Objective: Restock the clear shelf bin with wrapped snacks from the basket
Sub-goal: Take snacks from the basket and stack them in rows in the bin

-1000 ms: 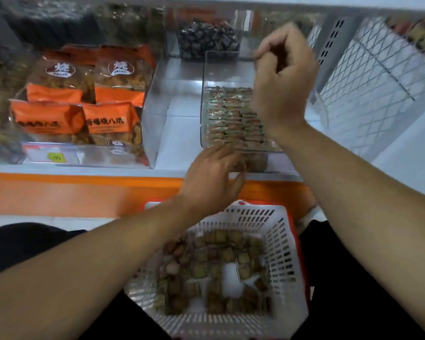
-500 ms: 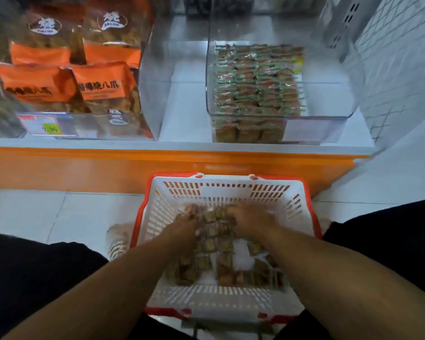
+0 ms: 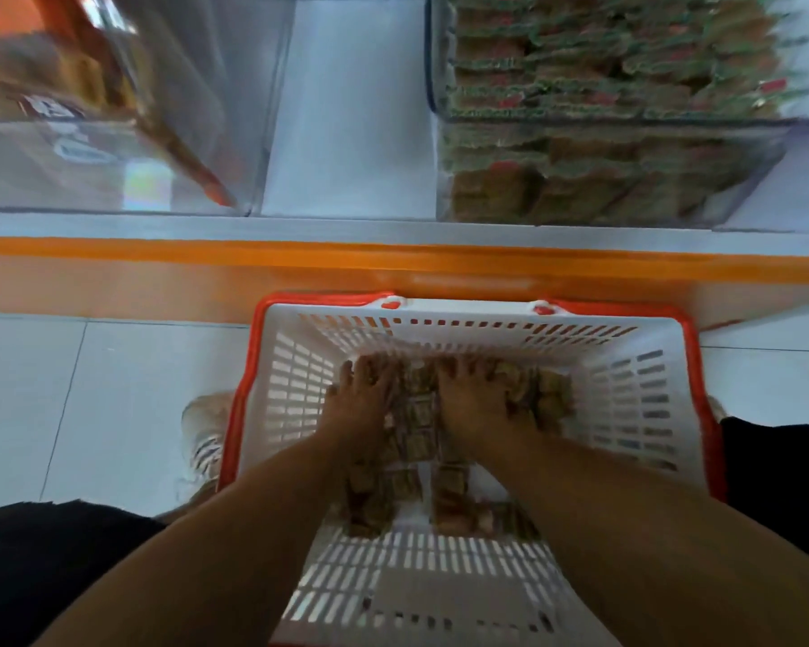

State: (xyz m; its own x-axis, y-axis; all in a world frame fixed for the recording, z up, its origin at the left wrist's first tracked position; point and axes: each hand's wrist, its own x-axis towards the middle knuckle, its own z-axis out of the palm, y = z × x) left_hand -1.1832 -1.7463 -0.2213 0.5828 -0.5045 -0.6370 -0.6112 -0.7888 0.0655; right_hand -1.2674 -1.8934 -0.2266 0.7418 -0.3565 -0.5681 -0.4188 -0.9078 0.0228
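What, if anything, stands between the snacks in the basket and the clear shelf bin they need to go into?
Nothing visible blocks the way. Both the left hand and right hand are already on the wrapped snacks in the basket; the clear bin sits above and behind, its top open, across only the orange shelf edge.

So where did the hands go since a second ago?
Both came down from the shelf into the basket. The left hand and right hand now rest on the wrapped snacks, fingers spread; whether they grip any is unclear. The clear bin stays full, the basket stays put.
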